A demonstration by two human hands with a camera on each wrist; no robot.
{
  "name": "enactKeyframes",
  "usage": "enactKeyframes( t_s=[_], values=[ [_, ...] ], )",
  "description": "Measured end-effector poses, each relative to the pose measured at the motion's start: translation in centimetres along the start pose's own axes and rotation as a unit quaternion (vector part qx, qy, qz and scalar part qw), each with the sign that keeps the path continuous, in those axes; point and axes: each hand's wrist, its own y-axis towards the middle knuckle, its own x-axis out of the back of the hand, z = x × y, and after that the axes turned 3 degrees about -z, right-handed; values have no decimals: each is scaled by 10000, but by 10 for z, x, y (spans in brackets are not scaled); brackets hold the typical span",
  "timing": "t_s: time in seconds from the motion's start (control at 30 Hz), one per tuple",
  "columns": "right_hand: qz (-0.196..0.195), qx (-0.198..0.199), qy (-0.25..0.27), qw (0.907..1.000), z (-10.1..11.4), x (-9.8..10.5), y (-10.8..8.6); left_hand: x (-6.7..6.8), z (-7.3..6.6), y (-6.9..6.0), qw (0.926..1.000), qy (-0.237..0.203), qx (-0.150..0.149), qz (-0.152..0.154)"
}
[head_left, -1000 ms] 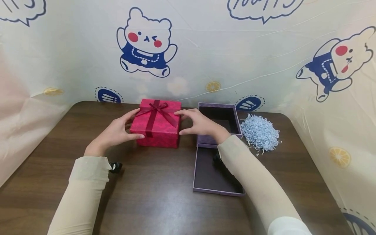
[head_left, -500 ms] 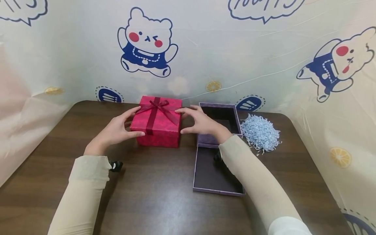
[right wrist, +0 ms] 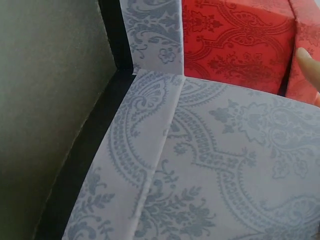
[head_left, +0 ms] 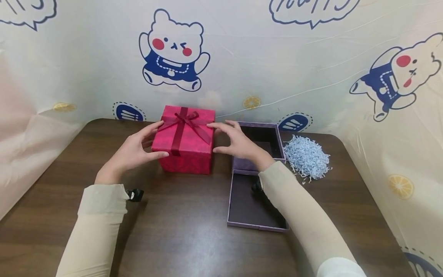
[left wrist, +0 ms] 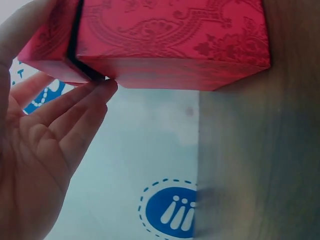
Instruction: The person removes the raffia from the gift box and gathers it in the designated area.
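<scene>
A red patterned gift box stands on the table's far side. Its lid, tied with a dark red ribbon bow, is raised at least partly off the base. In the left wrist view a dark gap separates lid and base. My left hand grips the lid's left side, thumb on the front face. My right hand holds its right side; in the right wrist view a thumb lies against the lid. The box's inside is hidden.
Right of the red box stands an uncovered purple box with a dark inside. In front of it lies its shallow purple lid, partly under my right forearm. Pale blue shredded paper is heaped at the right. A printed sheet hangs behind the table.
Both hands have moved slightly upward with the red lid between them. More of the red base's front shows beneath it. The purple box and the shredded paper have stayed put.
</scene>
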Motion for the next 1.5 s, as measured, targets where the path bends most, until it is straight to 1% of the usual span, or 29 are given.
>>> enactKeyframes(
  t_s=[0.17,0.3,0.43,0.63,0.77,0.9,1.0,1.1,1.33,1.5],
  values=[
    [-294,288,-17,9992,1,1,0,3,-6,-1,10000,4,-78,-49],
    [-410,404,-5,9983,1,1,0,3,-9,-1,9998,37,-130,-110],
    [-484,415,66,9979,2,1,-3,2,-12,-2,9997,48,-164,-195],
    [-534,198,313,9979,9,8,-10,1,-18,-4,9993,-6,-256,-254],
    [-604,170,370,9973,14,15,-15,1,-22,-5,9990,-32,-362,-274],
    [-687,144,372,9968,17,19,-21,1,-26,-6,9983,-61,-536,-204],
    [-733,94,387,9965,19,22,-25,0,-27,-6,9976,-107,-642,-219],
    [-783,98,435,9959,20,22,-27,-1,-29,-6,9962,-183,-791,-321],
    [-1075,264,697,9914,21,23,-32,-3,-28,-3,9866,-216,-1477,-654],
    [-1197,299,788,9892,28,28,-34,-3,-32,-4,9819,-340,-1617,-931]
  ],
)
